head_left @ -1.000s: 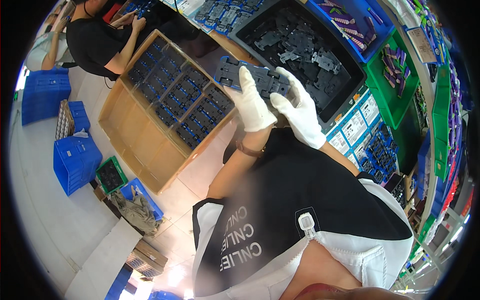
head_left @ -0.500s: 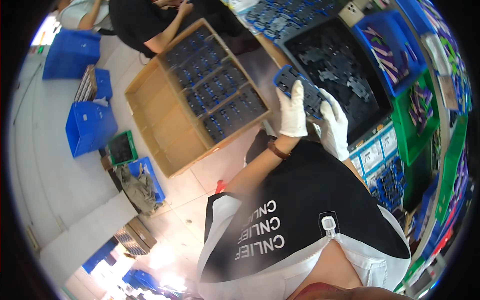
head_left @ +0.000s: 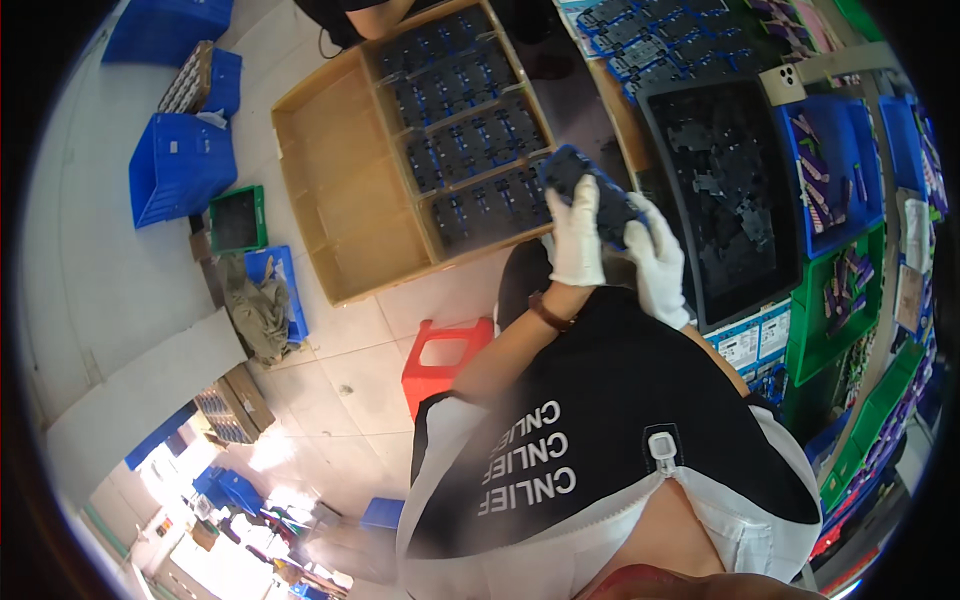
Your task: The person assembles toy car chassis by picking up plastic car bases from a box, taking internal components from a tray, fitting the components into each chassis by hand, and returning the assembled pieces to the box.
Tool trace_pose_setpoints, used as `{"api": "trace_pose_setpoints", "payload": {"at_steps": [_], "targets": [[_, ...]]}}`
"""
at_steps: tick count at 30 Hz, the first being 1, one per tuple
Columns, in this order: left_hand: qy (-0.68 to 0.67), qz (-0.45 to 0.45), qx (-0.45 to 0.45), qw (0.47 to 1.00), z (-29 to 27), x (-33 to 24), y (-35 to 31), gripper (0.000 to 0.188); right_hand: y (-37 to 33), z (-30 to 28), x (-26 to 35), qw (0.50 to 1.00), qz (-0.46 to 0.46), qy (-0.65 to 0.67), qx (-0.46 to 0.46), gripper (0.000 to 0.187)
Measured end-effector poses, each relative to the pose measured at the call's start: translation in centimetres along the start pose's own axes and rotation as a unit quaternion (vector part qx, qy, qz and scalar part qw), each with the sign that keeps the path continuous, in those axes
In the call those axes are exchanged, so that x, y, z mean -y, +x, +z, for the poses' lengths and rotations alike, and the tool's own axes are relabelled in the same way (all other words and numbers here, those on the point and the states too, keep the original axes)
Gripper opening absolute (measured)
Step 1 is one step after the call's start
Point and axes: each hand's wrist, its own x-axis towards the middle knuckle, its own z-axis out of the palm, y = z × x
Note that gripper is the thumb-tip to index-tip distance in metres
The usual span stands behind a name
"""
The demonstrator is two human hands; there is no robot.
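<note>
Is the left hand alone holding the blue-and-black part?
No, the left hand and the right hand, both white-gloved, have their fingers on the blue-and-black part.

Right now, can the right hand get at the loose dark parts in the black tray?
Probably yes: the right hand is close beside the black tray, and nothing visible blocks the loose dark parts. It grips the blue-edged chassis, so would likely need to leave that to the left hand.
</note>
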Motion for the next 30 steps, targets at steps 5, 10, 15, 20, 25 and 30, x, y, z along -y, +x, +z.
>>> {"api": "trace_pose_setpoints", "payload": {"at_steps": [5,10,15,20,25,30], "targets": [[-0.021,0.073,0.005,0.997,0.6,-4.1,-1.4,0.025,-0.4,1.5,1.3,0.995,-0.006,0.032,0.093,0.042],[-0.006,0.054,0.016,0.998,-0.9,-3.8,-3.0,0.023,0.2,1.0,3.7,0.994,-0.001,-0.027,0.109,0.051],[0.038,0.104,-0.033,0.993,-1.2,-1.3,-5.2,0.024,0.4,0.3,3.1,0.966,-0.024,-0.187,0.174,0.043],[0.078,0.115,-0.06,0.988,-2.9,-0.3,-7.3,0.028,-1.7,0.9,2.4,0.969,0.05,-0.112,0.216,0.038],[0.219,0.073,-0.001,0.973,-5.2,-1.7,-8.3,0.05,-3.2,2.7,1.3,0.979,0.053,-0.139,0.138,0.038],[0.23,0.028,-0.125,0.965,-12.6,-6.9,-4.8,0.051,-3.0,3.0,0.0,0.926,-0.202,-0.301,0.108,0.041]]}}
